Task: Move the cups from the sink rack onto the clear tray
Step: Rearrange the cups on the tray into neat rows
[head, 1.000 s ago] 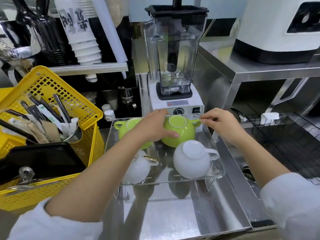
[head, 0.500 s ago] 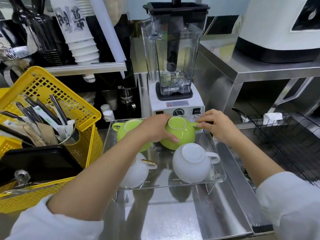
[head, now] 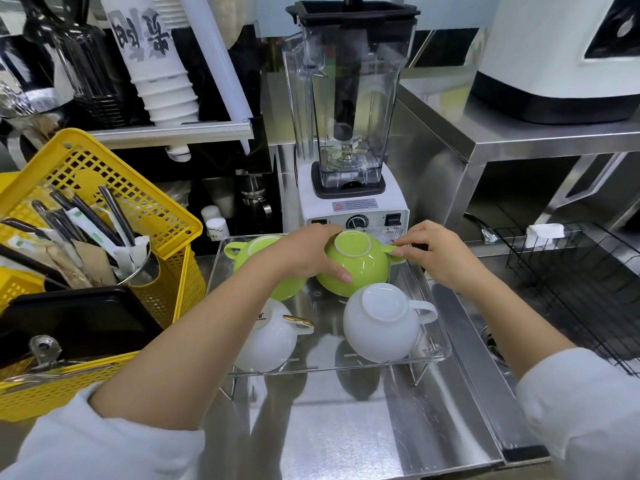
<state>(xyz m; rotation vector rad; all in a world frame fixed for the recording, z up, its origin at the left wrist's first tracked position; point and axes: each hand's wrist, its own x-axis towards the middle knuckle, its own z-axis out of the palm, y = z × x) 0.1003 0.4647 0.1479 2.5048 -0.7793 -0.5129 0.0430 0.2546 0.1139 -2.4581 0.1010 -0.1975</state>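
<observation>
A stainless steel counter (head: 346,427) fills the lower part of the view, with a blender (head: 349,133) standing at its back edge. Directly in front of the blender sits a clear tray (head: 440,327) raised on thin wire legs. 4 cups lie upside down on the tray, bases facing up. 2 green cups take the row nearest the blender, and 2 white cups take the row farther from it.

The left hand (head: 304,254) curls around the left side of the right green cup (head: 356,268), thumb low on its wall and fingers over the far rim of its base. The right hand (head: 433,251) pinches that cup's handle between its fingertips (head: 398,252). The cup appears to rest on the tray, though I cannot tell for certain.

The left green cup (head: 256,247) is partly hidden behind the left wrist. One white cup (head: 377,323) sits in front of the held cup, handle pointing right. The other white cup (head: 266,337), with a gold handle, lies beside it, partly behind the left forearm.

Left of the blender is a yellow basket (head: 104,188) holding utensils. Right of the blender, a black wire rack (head: 588,282) sits over the sink.
</observation>
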